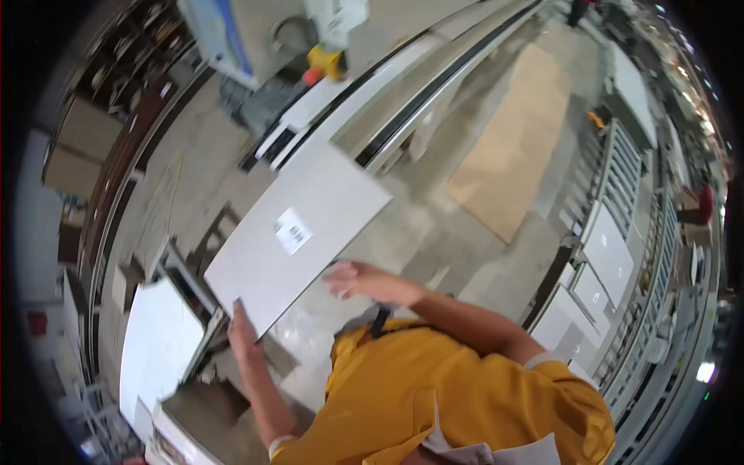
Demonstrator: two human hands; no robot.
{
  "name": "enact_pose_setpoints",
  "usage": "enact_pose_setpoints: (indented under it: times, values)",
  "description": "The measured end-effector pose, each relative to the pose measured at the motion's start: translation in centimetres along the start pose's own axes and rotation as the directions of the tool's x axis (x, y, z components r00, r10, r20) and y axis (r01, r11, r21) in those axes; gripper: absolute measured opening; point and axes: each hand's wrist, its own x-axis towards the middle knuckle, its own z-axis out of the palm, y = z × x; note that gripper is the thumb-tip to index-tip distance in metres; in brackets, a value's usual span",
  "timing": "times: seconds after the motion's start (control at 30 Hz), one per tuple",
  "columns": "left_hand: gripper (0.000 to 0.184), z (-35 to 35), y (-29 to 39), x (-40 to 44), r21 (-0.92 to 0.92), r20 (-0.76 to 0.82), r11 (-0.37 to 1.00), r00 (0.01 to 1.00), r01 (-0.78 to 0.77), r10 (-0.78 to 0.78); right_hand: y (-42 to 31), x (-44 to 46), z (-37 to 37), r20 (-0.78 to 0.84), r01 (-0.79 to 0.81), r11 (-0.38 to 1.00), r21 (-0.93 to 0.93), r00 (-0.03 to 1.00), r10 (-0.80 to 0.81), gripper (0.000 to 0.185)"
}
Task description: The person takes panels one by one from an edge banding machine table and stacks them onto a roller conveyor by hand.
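From the head: holding a pale panel [333,190] in front, above the floor [418,240].
Gripping one corner in the left hand [243,335], with the right hand [353,280] loosely spread near an edge; already bearing a label [293,231], seemingly not yet set down.

1. Floor [418,232]: grey; long tan sheet [515,139] lying flat on it, beyond the work area.
2. Long machine [457,74], top centre: pale rails, dark strip running lengthwise.
3. Yellow part [329,62] near its left side, red-orange knob [311,76] on it. Can't tell what it is.
4. Right side: roller conveyor [620,170], white panels [608,252] nearer the camera, in line with it. Small orange item [595,120] near its far end.
5. Upper left: shelf [136,58] with dark compartments, stuff inside unreadable.
6. Lower left: white board [159,341].
7. Right edge: red object [705,203], blurred.
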Motion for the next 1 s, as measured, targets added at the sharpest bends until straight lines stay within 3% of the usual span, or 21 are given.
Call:
enact_pose_setpoints:
  times: [0.03,0.07,0.13,0.23,0.33,0.5,0.57,0.7,0.9,0.97,1.0]
  values:
    - [0.05,0.2,0.5,-2.3,-0.015,-0.016,0.996,0.996,0.093,-0.093,0.6,0.1,0.2,0.014,0.023,0.998,0.053,1.0,-0.024,0.056]
    - [0.053,0.2,-0.9,-2.5,-0.114,0.018,0.993,1.0,-0.01,0.012,0.7,0.2,0.4,0.034,0.003,0.998,0.06,0.999,-0.005,0.056]
    - [0.053,2.9,0.1,-4.3,-0.146,0.037,0.987,0.997,-0.063,0.069,0.2,-0.5,1.2,-0.108,0.123,0.943,0.309,0.99,-0.094,0.049]
    - [0.051,5.0,-1.8,-2.5,-0.213,0.115,0.966,0.978,-0.148,0.175,-2.2,-2.8,1.6,-0.184,0.249,0.856,0.453,0.966,-0.184,0.043]
    - [0.047,9.1,0.4,-3.0,-0.307,0.156,0.95,0.981,-0.063,0.115,-5.4,-5.2,1.3,-0.229,0.34,0.837,0.429,0.937,-0.263,0.042]
    - [0.047,15.4,4.2,-5.7,-0.341,0.237,0.934,0.951,-0.108,0.197,-7.8,-7.3,-1.4,-0.251,0.449,0.792,0.414,0.892,-0.375,0.043]
    - [0.048,17.1,4.4,-5.3,-0.394,0.356,0.91,0.891,-0.131,0.282,-8.8,-8.0,-2.1,-0.287,0.503,0.756,0.419,0.863,-0.416,0.042]
    - [0.047,20.5,4.8,-5.9,-0.369,0.398,0.923,0.88,-0.105,0.259,-9.2,-9.6,-3.2,-0.386,0.65,0.67,0.36,0.757,-0.527,0.04]
    - [0.051,24.5,3.1,-7.4,-0.333,0.289,0.93,0.922,-0.154,0.256,-8.8,-11.0,-6.1,-0.437,0.678,0.638,0.364,0.73,-0.526,0.041]
    - [0.055,25.7,2.0,-7.6,-0.192,0.375,0.956,0.884,-0.221,0.28,-9.5,-12.4,-7.1,-0.459,0.699,0.59,0.404,0.713,-0.531,0.041]
    - [0.05,26.3,2.2,-9.2,-0.048,0.349,0.977,0.913,-0.207,0.21,-9.4,-13.1,-7.5,-0.495,0.712,0.541,0.448,0.701,-0.513,0.041]
